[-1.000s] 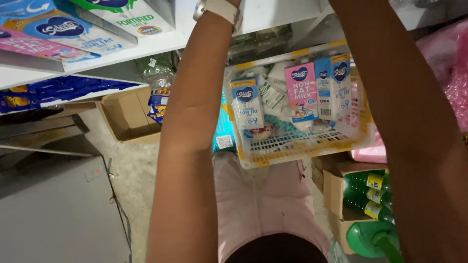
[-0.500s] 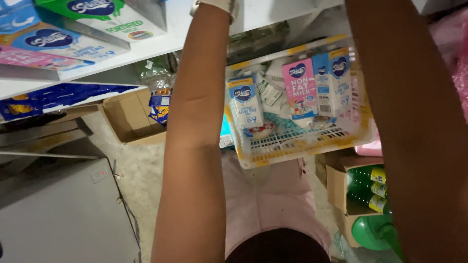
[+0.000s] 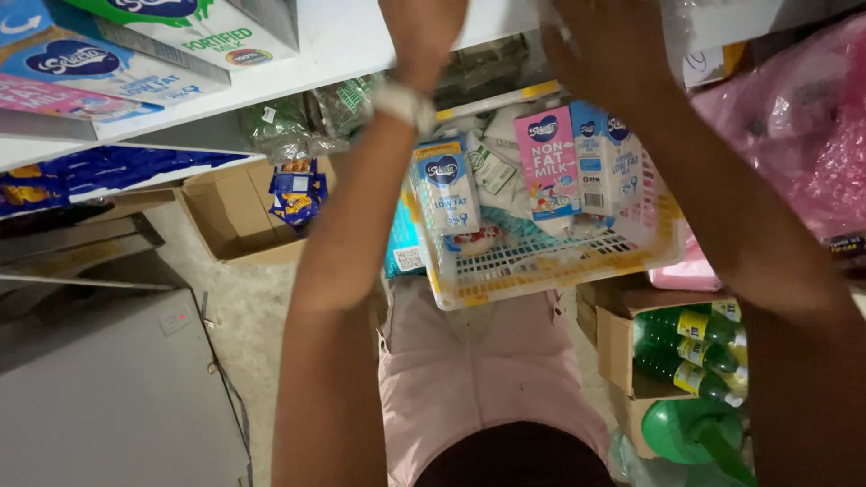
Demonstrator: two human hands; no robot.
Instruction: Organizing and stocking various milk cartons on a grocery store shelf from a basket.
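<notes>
Up at the white shelf (image 3: 343,41), left hand (image 3: 422,27) and right hand (image 3: 600,45) reach apart; grip can't be told, fingers cropped. Basket (image 3: 541,266) of cartons (image 3: 548,162) sits below, within reach.

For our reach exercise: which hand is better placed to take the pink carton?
Probably the right hand: it sits just above the pink carton in the basket; the left hand is farther to the side.

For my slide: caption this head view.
Both hands reach to a white shelf above a yellow plastic basket of milk cartons.
</notes>
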